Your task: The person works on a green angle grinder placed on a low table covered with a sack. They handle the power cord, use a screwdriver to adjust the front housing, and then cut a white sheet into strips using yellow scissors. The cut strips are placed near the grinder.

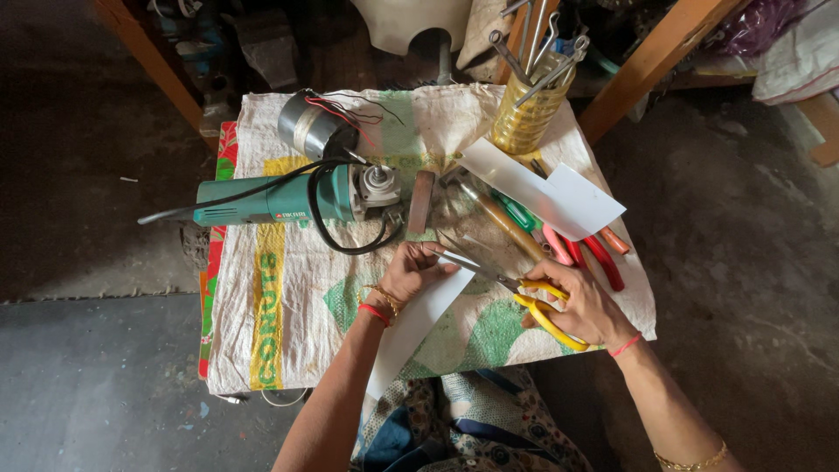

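Grinder: a teal angle grinder (pixel 278 201) lies on its side on the bench (pixel 288 297), its black cord (pixel 350 240) looping in front of it.
Motor: a grey cylinder with red and black wires (pixel 310 127), just behind the grinder.
Jar: a clear yellowish jar (pixel 529 109) holding wrenches, at the far right corner.
Loose tools: red-handled pliers (pixel 599 258) and a wooden-handled tool (pixel 507 225), partly under a white paper piece (pixel 559 194).
Cover: a printed woven sack over the bench.

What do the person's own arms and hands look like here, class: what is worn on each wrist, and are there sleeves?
Both forearms are bare, with no sleeves in view. The left hand has a red thread band and a gold bangle at its wrist. The right hand has a thin red thread at the wrist, and a gold chain bracelet sits further up that forearm. No gloves.
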